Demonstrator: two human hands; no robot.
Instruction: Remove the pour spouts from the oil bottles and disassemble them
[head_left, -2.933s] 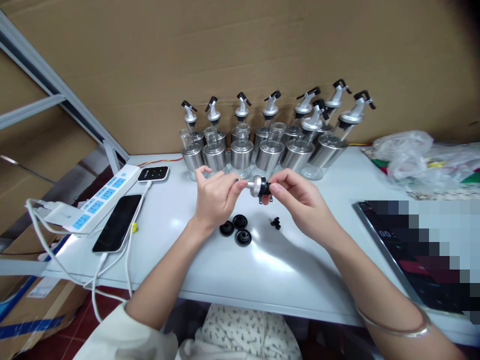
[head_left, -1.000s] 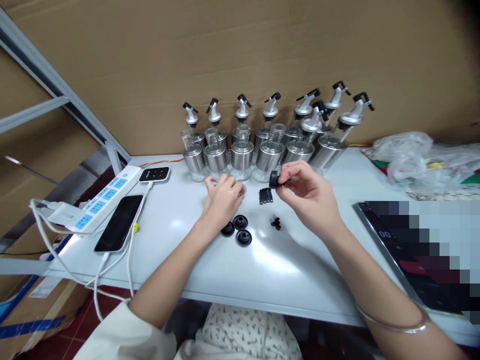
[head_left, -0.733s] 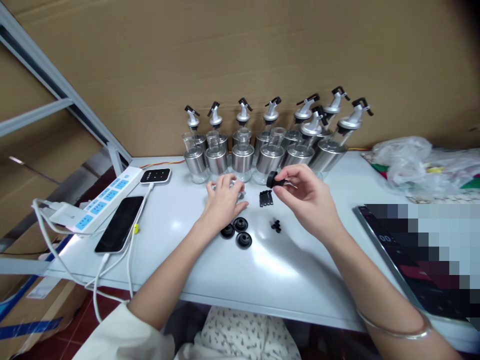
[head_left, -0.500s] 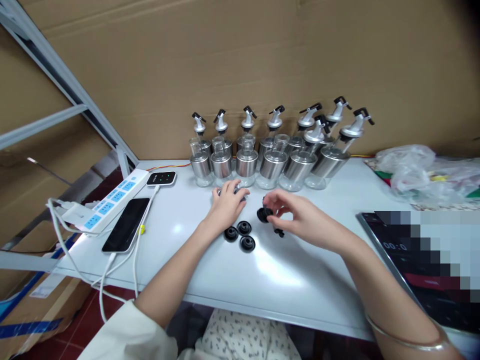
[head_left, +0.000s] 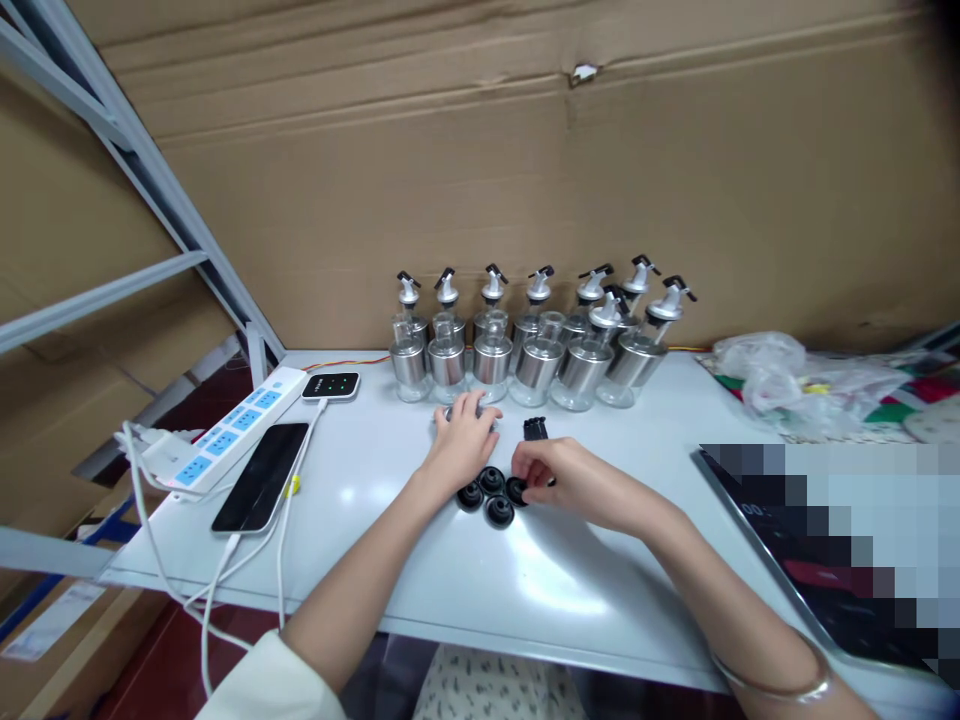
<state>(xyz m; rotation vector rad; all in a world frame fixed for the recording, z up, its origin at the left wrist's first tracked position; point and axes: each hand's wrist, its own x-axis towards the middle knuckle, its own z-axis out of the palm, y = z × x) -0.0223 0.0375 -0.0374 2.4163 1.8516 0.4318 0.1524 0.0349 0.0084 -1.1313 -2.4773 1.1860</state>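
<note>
My left hand (head_left: 466, 440) rests over silvery parts (head_left: 448, 412) in front of the bottles, fingers spread; most of those parts lie hidden beneath it. Thumb and fingers of my right hand (head_left: 553, 468) pinch a round black stopper (head_left: 515, 491) at the table top. Beside it sit other black stoppers (head_left: 499, 511), ringed discs lying close together. Small black levers (head_left: 535, 428) form a cluster just behind my right hand. Glass bottles with steel sleeves (head_left: 493, 360) stand in front; one at the right and those behind carry silver pourer tops (head_left: 540, 286) with black levers.
On the left lie a phone (head_left: 262, 478), a white power strip (head_left: 238, 428), a small display device (head_left: 331, 386) and white cables. A dark tablet-like panel (head_left: 780, 560) lies at the right, with plastic bags (head_left: 795, 385) behind. Cardboard (head_left: 450, 180) backs the table.
My right hand has brought the black stopper down and left, beside the others. The black levers behind it now show more. My left hand stays over the silvery parts, and the view has tilted up.
</note>
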